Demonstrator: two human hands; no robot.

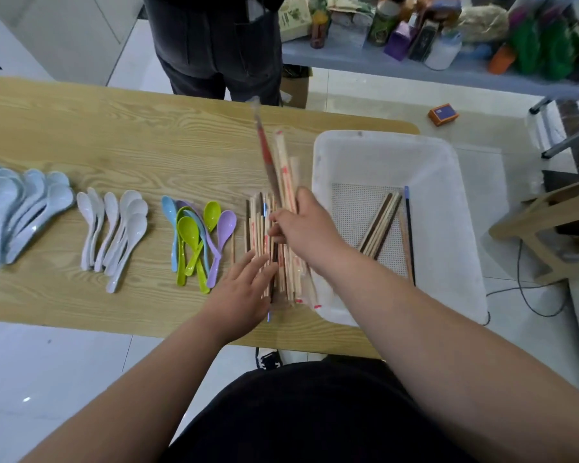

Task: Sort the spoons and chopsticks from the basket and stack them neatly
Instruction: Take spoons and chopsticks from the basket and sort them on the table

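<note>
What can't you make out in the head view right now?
Head view:
Chopstick pile: partly under the left hand and right hand; count unreadable.
Raised chopsticks: motion-blurred; number unclear.
Pale blue spoons: cut by the left edge.
Basket: near corner behind the right forearm.

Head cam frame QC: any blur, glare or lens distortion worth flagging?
Head view: the raised chopsticks in the right hand are motion-blurred toward their tips; shelf clutter at top right is smeared; the table edges bow from the wide lens; a small glare spot sits on the floor; the coloured spoons are sharp.
</note>
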